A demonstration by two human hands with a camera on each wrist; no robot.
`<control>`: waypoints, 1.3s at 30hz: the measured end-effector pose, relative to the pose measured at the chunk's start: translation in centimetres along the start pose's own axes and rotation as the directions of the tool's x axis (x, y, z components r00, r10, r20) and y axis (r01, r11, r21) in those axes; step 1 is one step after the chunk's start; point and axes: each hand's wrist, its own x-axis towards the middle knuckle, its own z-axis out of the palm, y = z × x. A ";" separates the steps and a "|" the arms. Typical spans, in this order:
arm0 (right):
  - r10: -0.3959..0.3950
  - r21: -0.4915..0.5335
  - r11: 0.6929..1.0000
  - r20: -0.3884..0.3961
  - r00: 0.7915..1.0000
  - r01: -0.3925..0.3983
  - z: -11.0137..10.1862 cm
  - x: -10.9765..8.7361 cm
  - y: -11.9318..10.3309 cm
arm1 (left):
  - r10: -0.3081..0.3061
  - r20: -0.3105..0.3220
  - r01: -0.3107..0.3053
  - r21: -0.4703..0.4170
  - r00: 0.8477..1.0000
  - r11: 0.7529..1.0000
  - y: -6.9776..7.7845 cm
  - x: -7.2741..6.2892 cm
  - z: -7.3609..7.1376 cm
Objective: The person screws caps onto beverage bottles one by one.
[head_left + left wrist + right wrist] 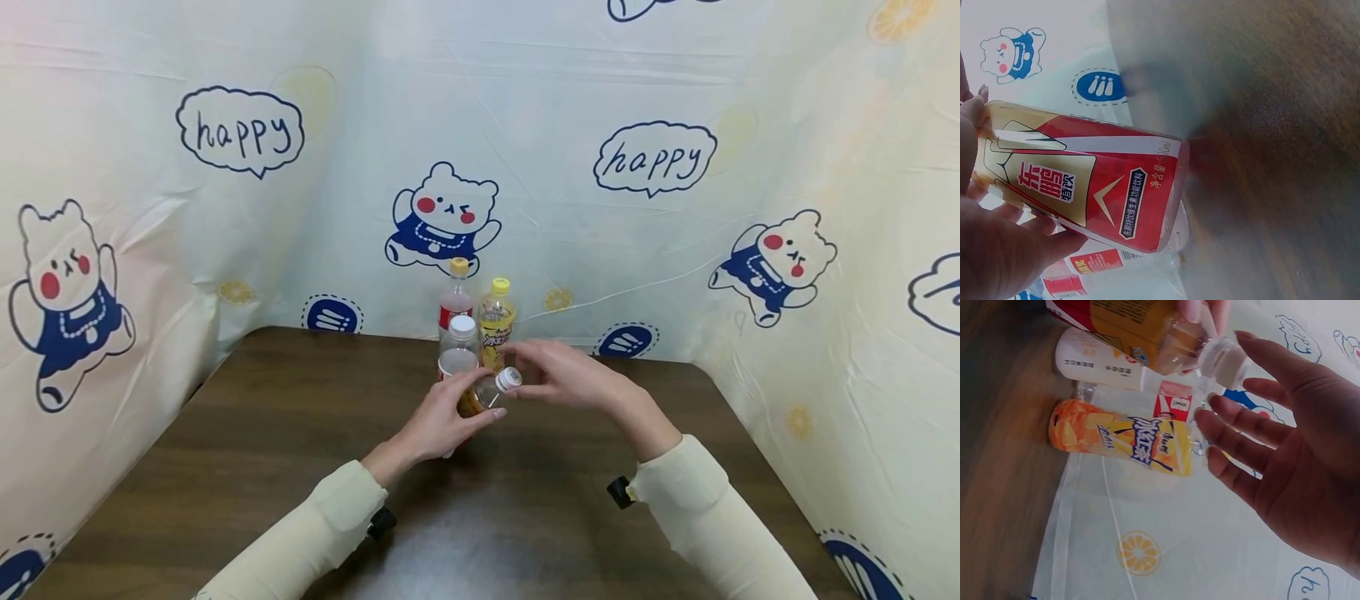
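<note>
My left hand [438, 421] grips an energy drink bottle [1097, 181] with a red and gold label around its body. The bottle leans to the right in the head view, its white cap [508, 379] uppermost. Beside that cap is my right hand [566, 375], with fingers spread and slightly bent. In the right wrist view, its thumb and fingertips [1249, 382] are close around the cap without closing on it. Amber liquid shows through the clear shoulder of the bottle.
Just behind the held bottle stand a white-capped bottle [459, 360], a red-labelled bottle with an orange cap [455, 302] and a yellow iced tea bottle [497, 321]. All are on a dark wooden table [315, 400]. A printed curtain [540, 233] hangs around the back and sides.
</note>
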 end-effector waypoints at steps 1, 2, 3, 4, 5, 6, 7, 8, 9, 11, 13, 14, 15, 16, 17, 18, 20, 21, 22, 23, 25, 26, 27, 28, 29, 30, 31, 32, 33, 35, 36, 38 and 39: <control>0.012 -0.006 1.000 0.001 1.000 -0.012 0.0 -0.1 0.0 | 0.002 0.000 -0.002 -0.002 1.000 1.000 0.0 0.0 0.0; 0.019 -0.010 1.000 0.004 1.000 -0.018 -0.1 -0.1 0.0 | 0.001 0.000 -0.001 -0.001 1.000 1.000 -0.1 -0.1 0.1; 0.024 -0.012 1.000 0.008 1.000 -0.024 -0.1 -0.1 -0.1 | -0.001 0.000 0.001 0.001 1.000 1.000 -0.1 -0.1 0.1; 0.025 -0.016 1.000 0.012 1.000 -0.025 -0.2 -0.1 -0.1 | -0.001 0.001 0.001 0.000 1.000 1.000 -0.1 -0.1 0.0; 0.021 -0.015 1.000 0.015 1.000 -0.021 -0.2 -0.1 -0.1 | 0.000 0.001 0.000 -0.002 1.000 1.000 -0.1 -0.1 0.0; 0.015 -0.012 1.000 0.017 1.000 -0.014 -0.3 0.0 -0.1 | 0.000 0.003 0.000 -0.005 1.000 1.000 -0.1 -0.1 0.0; 0.005 -0.009 1.000 0.020 1.000 -0.005 -0.3 0.1 -0.1 | 0.001 0.005 -0.001 -0.008 1.000 1.000 -0.1 -0.1 0.0; -0.006 -0.007 1.000 0.023 1.000 0.006 -0.4 0.2 -0.1 | 0.000 0.007 0.000 -0.010 1.000 1.000 -0.1 0.0 -0.1; -0.016 0.000 1.000 0.027 0.999 0.016 -0.4 0.3 -0.2 | 0.000 0.010 0.001 -0.012 1.000 1.000 0.0 0.0 -0.1; -0.038 0.003 0.999 0.030 0.999 0.038 -0.4 0.5 -0.2 | 0.001 0.015 -0.001 -0.017 1.000 1.000 0.0 0.0 -0.1; -0.047 -0.007 0.999 0.029 0.998 0.048 -0.4 0.7 -0.2 | 0.002 0.019 -0.002 -0.018 1.000 1.000 0.0 0.0 -0.1; -0.046 -0.016 0.999 0.026 0.999 0.047 -0.3 0.8 -0.2 | 0.002 0.021 -0.002 -0.021 1.000 1.000 0.0 0.0 -0.1; -0.042 -0.027 0.999 0.020 0.999 0.043 -0.2 0.9 -0.2 | 0.001 0.022 0.000 -0.022 1.000 1.000 0.0 0.0 -0.1; -0.034 -0.044 0.998 0.013 0.999 0.035 -0.1 0.9 -0.2 | 0.002 0.023 -0.001 -0.024 1.000 1.000 0.0 -0.1 -0.1; -0.024 -0.061 0.998 0.006 1.000 0.025 0.0 1.0 -0.2 | 0.003 0.025 -0.003 -0.026 1.000 1.000 0.0 -0.1 -0.1; -0.008 -0.087 0.996 -0.002 1.000 0.008 0.2 1.0 -0.1 | 0.003 0.026 -0.002 -0.027 1.000 1.000 0.0 -0.1 -0.1; 0.025 -0.149 0.988 -0.019 1.000 -0.027 0.4 1.1 -0.1 | 0.003 0.028 -0.002 -0.024 1.000 1.000 -0.1 -0.2 -0.1; 0.041 -0.176 0.983 -0.027 0.999 -0.045 0.4 1.1 -0.1 | 0.003 0.028 -0.003 -0.019 1.000 1.000 -0.1 -0.2 -0.1; 0.054 -0.204 0.977 -0.038 0.998 -0.061 0.5 1.1 -0.2 | 0.006 0.027 -0.005 -0.018 1.000 1.000 -0.1 -0.2 -0.1; 0.070 -0.226 0.971 -0.052 0.996 -0.080 0.5 1.1 -0.2 | 0.008 0.026 -0.007 -0.016 1.000 1.000 -0.1 -0.2 -0.1; 0.091 -0.245 0.964 -0.073 0.993 -0.107 0.4 1.0 -0.3 | 0.012 0.023 -0.012 -0.009 1.000 1.000 -0.1 -0.1 -0.1; 0.093 -0.233 0.966 -0.077 0.993 -0.109 0.3 0.9 -0.3 | 0.015 0.021 -0.014 -0.007 1.000 1.000 -0.1 -0.1 -0.1; 0.096 -0.219 0.969 -0.079 0.992 -0.111 0.1 0.9 -0.3 | 0.016 0.021 -0.016 -0.007 1.000 1.000 -0.1 -0.1 -0.1; 0.093 -0.200 0.974 -0.077 0.993 -0.107 0.0 0.8 -0.4 | 0.018 0.021 -0.017 -0.006 1.000 1.000 -0.1 -0.1 -0.1; 0.090 -0.178 0.979 -0.067 0.994 -0.100 -0.2 0.7 -0.4 | 0.017 0.023 -0.017 -0.003 1.000 1.000 -0.1 -0.1 -0.1; 0.081 -0.156 0.984 -0.052 0.995 -0.088 -0.4 0.6 -0.4 | 0.015 0.024 -0.015 -0.002 1.000 1.000 -0.1 -0.1 -0.2; 0.073 -0.129 0.989 -0.032 0.997 -0.077 -0.5 0.5 -0.4 | 0.014 0.025 -0.014 -0.004 1.000 1.000 -0.1 -0.1 -0.2; 0.064 -0.106 0.992 -0.013 0.998 -0.065 -0.6 0.5 -0.4 | 0.013 0.026 -0.013 -0.006 1.000 1.000 -0.1 -0.1 -0.2; 0.060 -0.087 0.994 0.004 0.998 -0.060 -0.7 0.4 -0.5 | 0.011 0.027 -0.011 -0.009 1.000 1.000 -0.1 -0.1 -0.2; 0.046 -0.056 0.997 0.037 0.998 -0.043 -0.9 0.2 -0.5 | 0.009 0.027 -0.009 -0.014 1.000 1.000 0.0 -0.1 -0.2; 0.038 -0.043 0.998 0.049 0.998 -0.036 -0.9 0.2 -0.5 | 0.009 0.027 -0.009 -0.015 1.000 1.000 0.0 -0.1 -0.2; 0.021 -0.021 1.000 0.067 0.998 -0.019 -0.9 0.2 -0.5 | 0.006 0.030 -0.005 -0.017 1.000 1.000 0.0 -0.2 -0.2; 0.007 -0.013 1.000 0.070 0.997 -0.006 -0.9 0.2 -0.5 | 0.003 0.031 -0.002 -0.016 1.000 1.000 0.0 -0.2 -0.2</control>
